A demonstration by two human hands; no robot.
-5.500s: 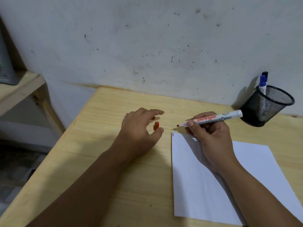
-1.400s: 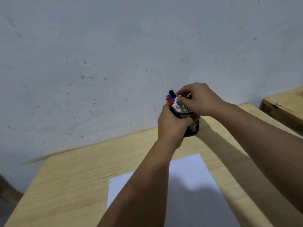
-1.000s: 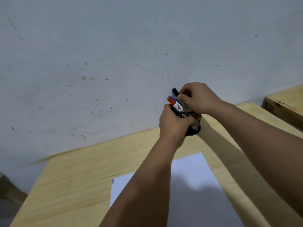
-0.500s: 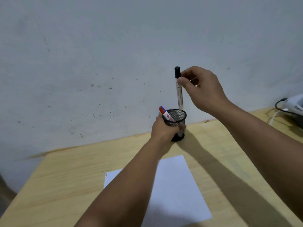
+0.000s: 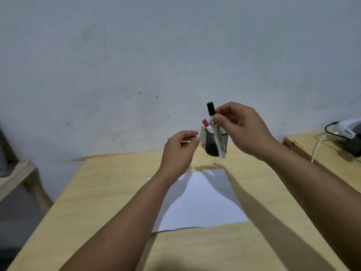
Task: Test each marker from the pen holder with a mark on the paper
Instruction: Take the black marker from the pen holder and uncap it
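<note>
My right hand (image 5: 242,130) pinches a black-capped white marker (image 5: 215,132), held almost upright in the air in front of the black mesh pen holder (image 5: 211,145). The holder stands near the wall at the back of the wooden table (image 5: 101,192). A red-capped marker (image 5: 207,125) leans inside it. My left hand (image 5: 180,151) hovers just left of the holder, empty, its fingers loosely curled and apart. A white sheet of paper (image 5: 203,200) lies flat on the table below both hands, with a small red mark at its far left corner.
A second wooden surface (image 5: 322,151) at the right carries a white and grey device (image 5: 347,133) with a cable. A low shelf (image 5: 13,175) stands to the left. The white wall rises directly behind the table.
My right hand has lifted the black-capped marker fully out of the holder and lowered it toward me. My left hand has let go of the holder and drawn back to its left.
</note>
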